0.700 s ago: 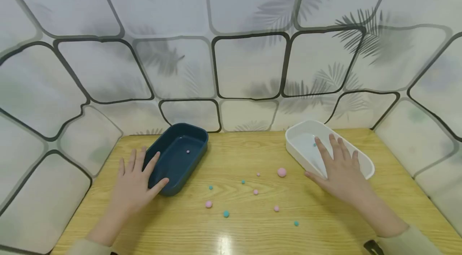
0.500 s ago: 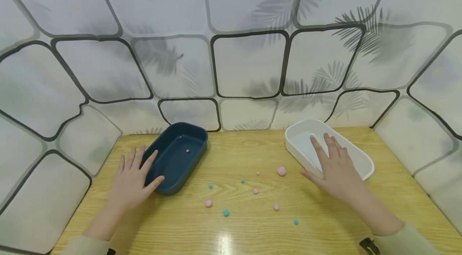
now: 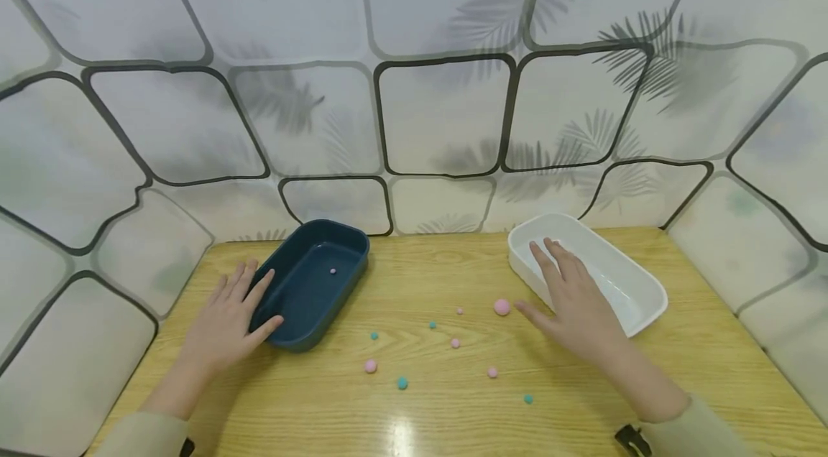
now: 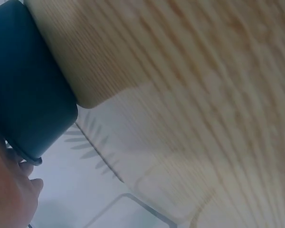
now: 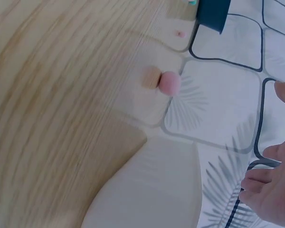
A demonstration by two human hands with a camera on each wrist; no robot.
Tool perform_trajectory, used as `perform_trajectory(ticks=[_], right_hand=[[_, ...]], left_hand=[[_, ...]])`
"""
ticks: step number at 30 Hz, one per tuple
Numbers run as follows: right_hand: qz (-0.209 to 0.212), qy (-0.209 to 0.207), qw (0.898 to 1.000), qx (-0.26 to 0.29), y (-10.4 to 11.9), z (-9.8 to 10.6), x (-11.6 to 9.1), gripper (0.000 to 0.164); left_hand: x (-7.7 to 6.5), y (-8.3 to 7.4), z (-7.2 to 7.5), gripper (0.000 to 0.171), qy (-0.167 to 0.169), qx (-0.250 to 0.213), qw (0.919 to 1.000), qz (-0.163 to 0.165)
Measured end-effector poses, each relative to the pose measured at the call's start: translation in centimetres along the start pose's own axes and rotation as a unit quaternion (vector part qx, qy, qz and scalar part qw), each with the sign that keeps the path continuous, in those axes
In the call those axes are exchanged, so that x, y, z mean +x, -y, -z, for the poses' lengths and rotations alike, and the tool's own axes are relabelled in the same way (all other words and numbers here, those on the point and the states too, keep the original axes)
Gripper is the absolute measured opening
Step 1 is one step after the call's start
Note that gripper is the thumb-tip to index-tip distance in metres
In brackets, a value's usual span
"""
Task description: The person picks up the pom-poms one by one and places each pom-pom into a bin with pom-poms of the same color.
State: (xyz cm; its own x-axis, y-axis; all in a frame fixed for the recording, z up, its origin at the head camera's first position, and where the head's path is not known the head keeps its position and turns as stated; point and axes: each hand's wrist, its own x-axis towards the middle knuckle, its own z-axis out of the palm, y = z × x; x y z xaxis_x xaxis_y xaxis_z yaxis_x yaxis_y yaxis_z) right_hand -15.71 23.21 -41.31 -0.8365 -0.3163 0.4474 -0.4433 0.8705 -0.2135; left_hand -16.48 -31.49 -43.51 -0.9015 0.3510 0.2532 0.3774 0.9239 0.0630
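Observation:
My left hand [image 3: 223, 320] is spread, fingers straight, at the near left side of a dark blue tray [image 3: 309, 299]; its fingertips overlap the rim. In the left wrist view the hand [image 4: 14, 190] shows beside the tray's wall [image 4: 33, 85]. My right hand [image 3: 576, 310], also spread with nothing in it, is over the left side of a white tray [image 3: 621, 292]. Its thumb tip is close to the largest pink ball [image 3: 502, 307]. That pink ball [image 5: 170, 83] sits on the table past the white tray [image 5: 154, 190] in the right wrist view.
Several small pink and teal balls lie scattered on the wooden table [image 3: 440, 414], among them a teal ball [image 3: 402, 384] and a pink ball [image 3: 371, 366]. One tiny pink ball [image 3: 333, 271] is inside the blue tray. Patterned cloth walls [image 3: 446, 119] enclose the back and sides.
My right hand has moved left across the white tray, toward the largest pink ball. The left hand has drawn slightly left from the blue tray. The balls keep their places on the table.

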Motion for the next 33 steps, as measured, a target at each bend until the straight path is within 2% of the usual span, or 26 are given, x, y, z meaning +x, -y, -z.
perform_trajectory(ticks=[4,10,14,19,27,33], right_hand=[[-0.002,0.000,0.999,0.035,1.0,-0.6,0.2,0.089],[-0.007,0.007,0.997,0.075,2.1,-1.8,0.3,0.080],[-0.019,0.029,0.994,0.104,2.4,-2.5,0.2,0.076],[-0.055,0.066,0.988,0.131,2.3,-3.3,0.0,0.074],[-0.078,0.076,0.978,0.177,1.3,-4.2,0.1,0.065],[-0.107,0.096,0.963,0.228,0.5,-4.8,0.1,0.062]], left_hand=[[0.1,0.2,-0.3,0.085,0.011,-0.003,0.9999,-0.008],[0.2,0.1,-0.5,0.085,0.021,-0.022,0.9995,0.000],[0.1,0.1,-0.6,0.086,0.025,-0.025,0.9994,0.003],[0.1,0.0,-0.6,0.090,0.034,-0.022,0.9992,0.003],[0.2,0.0,-0.6,0.095,0.052,-0.020,0.9984,0.008],[0.3,0.0,-0.8,0.096,0.057,-0.018,0.9982,0.010]])
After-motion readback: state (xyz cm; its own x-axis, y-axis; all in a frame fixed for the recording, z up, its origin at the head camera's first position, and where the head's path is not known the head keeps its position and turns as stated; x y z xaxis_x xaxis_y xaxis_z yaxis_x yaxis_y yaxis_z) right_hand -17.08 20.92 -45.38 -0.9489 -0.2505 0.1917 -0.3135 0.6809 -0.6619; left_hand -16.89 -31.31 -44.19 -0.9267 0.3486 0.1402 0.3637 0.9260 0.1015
